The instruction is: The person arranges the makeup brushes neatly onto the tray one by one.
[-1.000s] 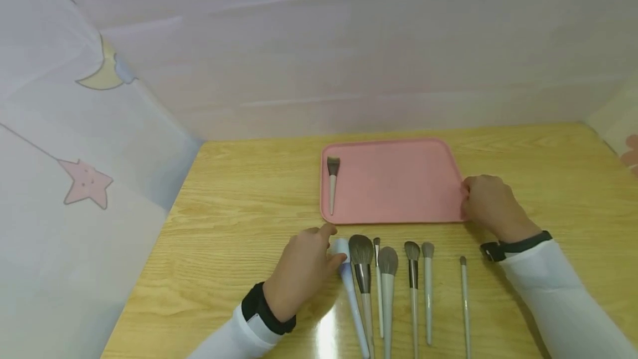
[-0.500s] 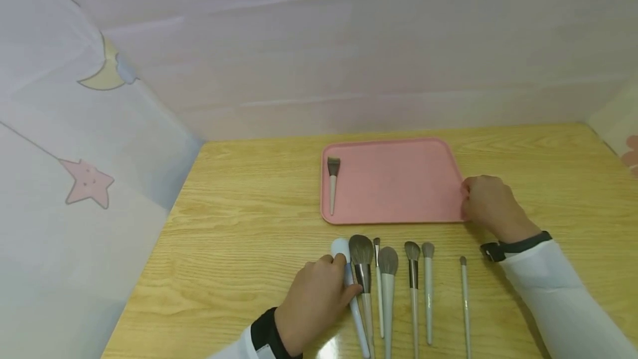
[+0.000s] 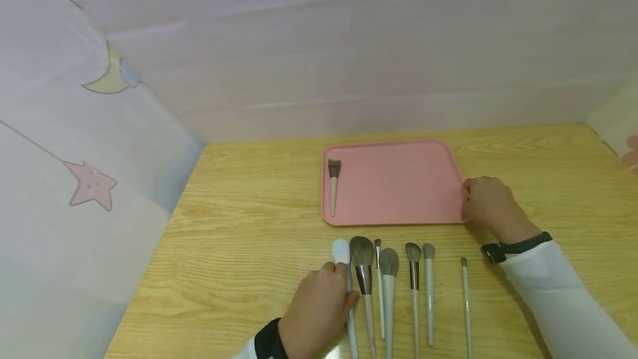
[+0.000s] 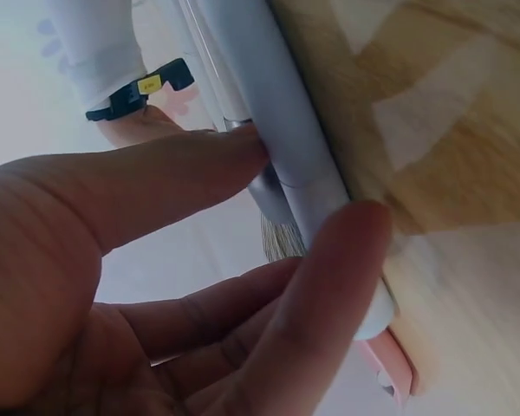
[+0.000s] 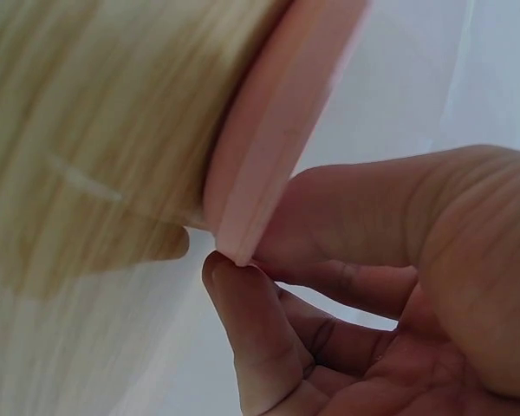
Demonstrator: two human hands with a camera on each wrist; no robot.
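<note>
The pale blue brush (image 3: 346, 287) lay leftmost in a row of brushes on the wooden surface (image 3: 239, 248), just in front of the pink tray (image 3: 399, 181). The left hand (image 3: 319, 309) had its grip closed around that brush's handle, thumb and fingers (image 4: 329, 286) pinching it. The right hand (image 3: 490, 206) gripped the tray's right edge. A small brush (image 3: 333, 184) lay inside the tray, near its left rim.

Most of the pink tray (image 3: 399, 181) lies bare; one small brush (image 3: 333, 184) occupies its left edge. Six brushes (image 3: 399, 287) crowd the desk's (image 3: 239, 248) near edge, closely spaced. The desk's left side and far right corner are open
</note>
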